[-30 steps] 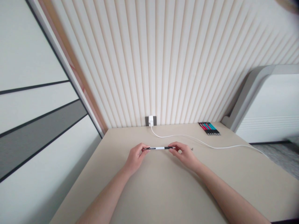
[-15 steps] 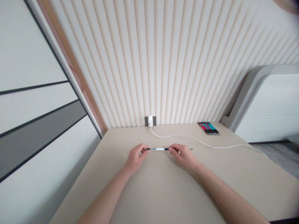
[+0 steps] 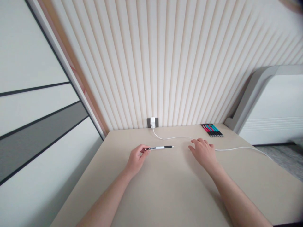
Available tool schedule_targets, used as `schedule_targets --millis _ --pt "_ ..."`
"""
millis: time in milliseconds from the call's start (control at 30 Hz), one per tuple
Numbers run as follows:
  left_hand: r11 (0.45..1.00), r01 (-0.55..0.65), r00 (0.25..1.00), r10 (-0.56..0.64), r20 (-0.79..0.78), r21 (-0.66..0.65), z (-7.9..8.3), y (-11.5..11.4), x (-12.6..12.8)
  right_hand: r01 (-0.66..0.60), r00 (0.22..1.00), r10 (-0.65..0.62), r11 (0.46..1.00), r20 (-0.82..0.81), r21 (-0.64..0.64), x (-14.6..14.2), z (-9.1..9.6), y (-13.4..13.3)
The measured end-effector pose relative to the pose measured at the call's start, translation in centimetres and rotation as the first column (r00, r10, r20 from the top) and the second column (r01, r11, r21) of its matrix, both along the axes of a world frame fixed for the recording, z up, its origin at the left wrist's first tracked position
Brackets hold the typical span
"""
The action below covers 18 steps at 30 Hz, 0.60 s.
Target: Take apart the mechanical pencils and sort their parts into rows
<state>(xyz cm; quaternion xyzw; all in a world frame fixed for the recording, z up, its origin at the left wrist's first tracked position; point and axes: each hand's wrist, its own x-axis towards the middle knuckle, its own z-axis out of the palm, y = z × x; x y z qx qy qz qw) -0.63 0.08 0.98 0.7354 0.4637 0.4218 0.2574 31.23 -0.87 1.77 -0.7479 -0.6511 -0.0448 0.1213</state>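
Observation:
My left hand (image 3: pixel 137 159) pinches a white and black pen (image 3: pixel 159 148) by its left end. The pen is held nearly level above the table, its black grip and pointed tip facing right. To the right of that tip, my right hand (image 3: pixel 203 153) is open, with its fingers apart and no object visible in them. It covers part of the white cable (image 3: pixel 236 148); whether it touches the cable or the tabletop I cannot tell.
Several red, teal and black pens (image 3: pixel 212 130) lie side by side at the table's back right. A white charger (image 3: pixel 152 122) sits in the wall socket, its cable running right across the beige table (image 3: pixel 161 192). A ribbed wall panel (image 3: pixel 151 63) stands behind.
My right hand has let go of the pen's right end and moved right, over the spot where a small grey object lay. The pen's right end has tilted up slightly, uncovering its tip.

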Motion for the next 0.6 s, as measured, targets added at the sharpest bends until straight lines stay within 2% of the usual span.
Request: schedule_targets --millis 100,233,600 --pt "1.000 -0.005 1.000 0.005 -0.004 -0.007 0.03 -0.01 0.04 0.035 0.999 -0.033 0.993 0.021 -0.116 1.03 0.01 -0.22" --pt "1.000 -0.004 1.000 0.003 -0.019 -0.005 -0.12 0.09 -0.04 0.029 0.999 -0.025 0.980 0.025 -0.195 1.17 -0.31 -0.23" --pt "1.000 0.011 1.000 -0.010 0.028 -0.030 -0.41 0.18 -0.05 0.029 1.000 -0.030 0.979 0.001 -0.202 1.18 -0.47 0.09"
